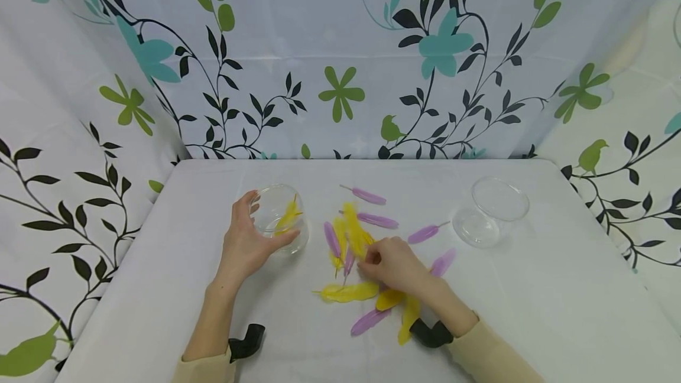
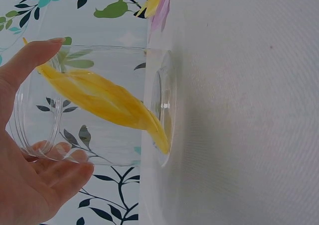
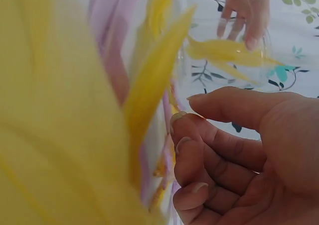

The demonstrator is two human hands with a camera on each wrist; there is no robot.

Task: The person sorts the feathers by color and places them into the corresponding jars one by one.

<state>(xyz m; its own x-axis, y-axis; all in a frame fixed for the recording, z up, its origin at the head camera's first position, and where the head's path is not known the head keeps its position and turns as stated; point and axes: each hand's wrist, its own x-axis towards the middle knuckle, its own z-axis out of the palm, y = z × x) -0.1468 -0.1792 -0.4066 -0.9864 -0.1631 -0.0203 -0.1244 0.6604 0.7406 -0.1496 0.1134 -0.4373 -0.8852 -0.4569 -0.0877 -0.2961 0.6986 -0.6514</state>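
My left hand (image 1: 249, 248) grips a clear cup (image 1: 304, 235) near its rim, thumb on one side and fingers round the other. The cup stands upright on the table. Yellow feathers (image 2: 102, 98) lean inside it, their quills pointing up toward the rim. My right hand (image 1: 396, 263) is low over a loose pile of yellow and purple feathers, at the lower end of a yellow feather (image 1: 353, 230). In the right wrist view its fingers are loosely bent, and a small gap shows between thumb and index fingertip (image 3: 178, 119). Feathers overlap close beside those fingertips.
A second clear cup (image 1: 481, 229) stands at the right of the white table (image 1: 537, 288). Purple feathers (image 1: 367, 196) lie behind the pile, and another purple feather (image 1: 425, 233) points toward that cup. A patterned curtain (image 1: 298, 40) hangs behind and at both sides.
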